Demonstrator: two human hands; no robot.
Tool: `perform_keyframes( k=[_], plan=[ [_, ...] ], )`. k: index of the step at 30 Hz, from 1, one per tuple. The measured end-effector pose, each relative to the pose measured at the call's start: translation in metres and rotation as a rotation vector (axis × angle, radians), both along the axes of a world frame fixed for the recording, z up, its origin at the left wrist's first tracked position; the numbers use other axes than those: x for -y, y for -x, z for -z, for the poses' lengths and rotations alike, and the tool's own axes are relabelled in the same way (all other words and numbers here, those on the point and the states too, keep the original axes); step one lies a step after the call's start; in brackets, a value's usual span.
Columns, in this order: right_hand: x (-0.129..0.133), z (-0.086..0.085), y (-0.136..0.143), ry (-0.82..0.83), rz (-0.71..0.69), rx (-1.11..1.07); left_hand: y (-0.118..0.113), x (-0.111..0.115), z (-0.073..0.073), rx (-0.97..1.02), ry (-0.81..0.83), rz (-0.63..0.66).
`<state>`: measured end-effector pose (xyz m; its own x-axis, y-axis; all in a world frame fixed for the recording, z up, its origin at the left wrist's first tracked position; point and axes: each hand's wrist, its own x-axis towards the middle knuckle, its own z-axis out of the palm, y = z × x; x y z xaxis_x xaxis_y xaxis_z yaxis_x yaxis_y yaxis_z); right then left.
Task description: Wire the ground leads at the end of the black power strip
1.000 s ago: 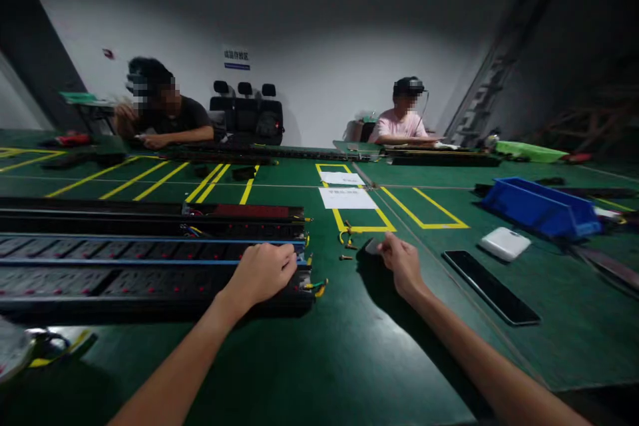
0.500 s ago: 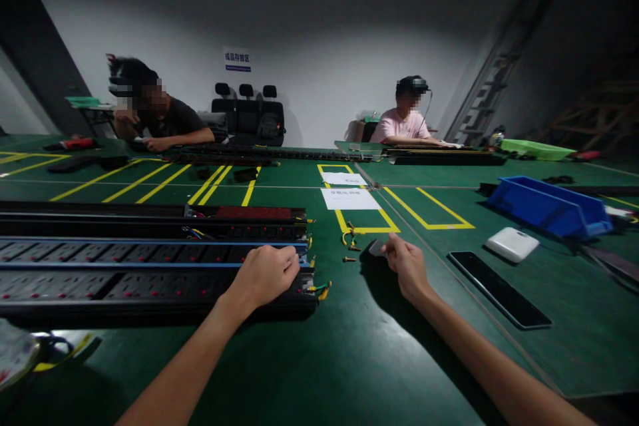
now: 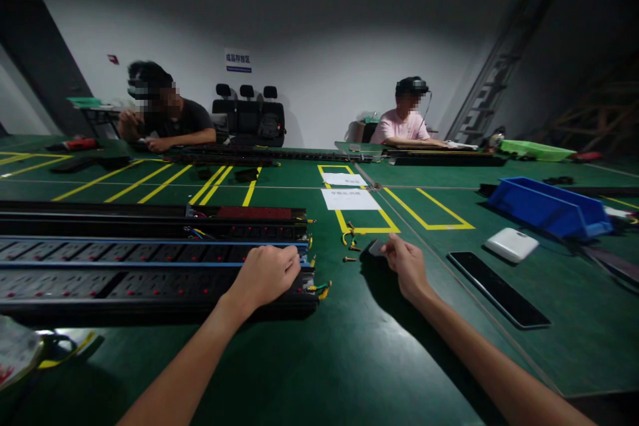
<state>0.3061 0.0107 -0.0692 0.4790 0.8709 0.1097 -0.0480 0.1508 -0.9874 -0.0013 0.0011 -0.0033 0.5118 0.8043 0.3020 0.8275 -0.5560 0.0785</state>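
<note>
Right hand (image 3: 407, 266): a small grey piece (image 3: 377, 248) is held pinched between thumb and fingertips, its free end pointed towards ten o'clock, perhaps so that little of it is covered. Left hand (image 3: 264, 273): its fingers are curled together on the socket strips (image 3: 164, 253), at nine o'clock from the right hand; the strips are probably steadied by this contact (whether they are clamped cannot be told). Their ends are roughly aligned, and wire ends (image 3: 324, 291) are left exposed towards three o'clock. Screws (image 3: 349, 259) are scattered at nine o'clock from the right hand, apparently for easy reach. The phone (image 3: 499, 289) is laid flat on the worktop (image 3: 349, 359), just past three o'clock, well apart from the grey piece.
</note>
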Motion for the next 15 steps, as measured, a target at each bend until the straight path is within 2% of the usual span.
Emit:
perform_keyframes(
  k=[15],
  plan=[
    [0.0021,-0.0010,0.0006,0.023,0.001,0.012,-0.0005,0.0018,-0.0030,0.002,0.001,0.003]
  ],
)
